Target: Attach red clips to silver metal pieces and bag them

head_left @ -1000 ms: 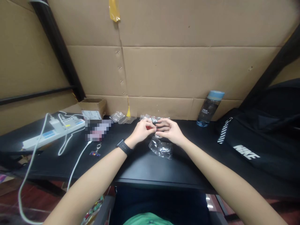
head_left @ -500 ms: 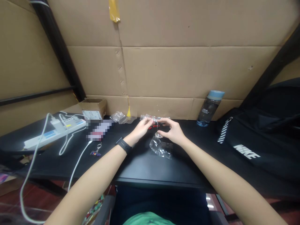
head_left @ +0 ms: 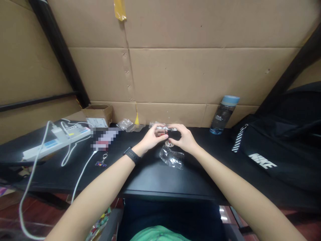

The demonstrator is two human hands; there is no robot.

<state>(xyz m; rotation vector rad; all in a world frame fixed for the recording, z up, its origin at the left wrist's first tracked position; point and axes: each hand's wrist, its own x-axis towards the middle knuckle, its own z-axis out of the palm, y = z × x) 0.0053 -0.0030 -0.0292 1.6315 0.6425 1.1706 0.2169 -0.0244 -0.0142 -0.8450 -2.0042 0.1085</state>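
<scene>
A small clear round disc (head_left: 169,144) lies on the black table between my hands. My left hand (head_left: 153,136), with a black watch band (head_left: 132,155) on its wrist, curls its fingers and thumb around a tiny thin upright piece (head_left: 165,132); I cannot make out what it is. Something red shows faintly behind the left fingers. My right hand (head_left: 186,138) arches in a wide C, thumb and forefinger apart, its thumb tip beside or touching the disc's edge. Just in front of the disc lies a crumpled clear plastic wrapper (head_left: 173,158).
More clear plastic (head_left: 125,125) lies at the back. On the left are a white power strip (head_left: 54,144), a cardboard box (head_left: 101,112), a blurred-out charging device (head_left: 105,138) and a keyring (head_left: 101,164). A water bottle (head_left: 223,115) and black bag (head_left: 278,144) stand right.
My left thumb has come down and apart from its forefinger. The thin piece now shows further left of the disc. My right forefinger and thumb remain spread; the whole view has shifted slightly.
</scene>
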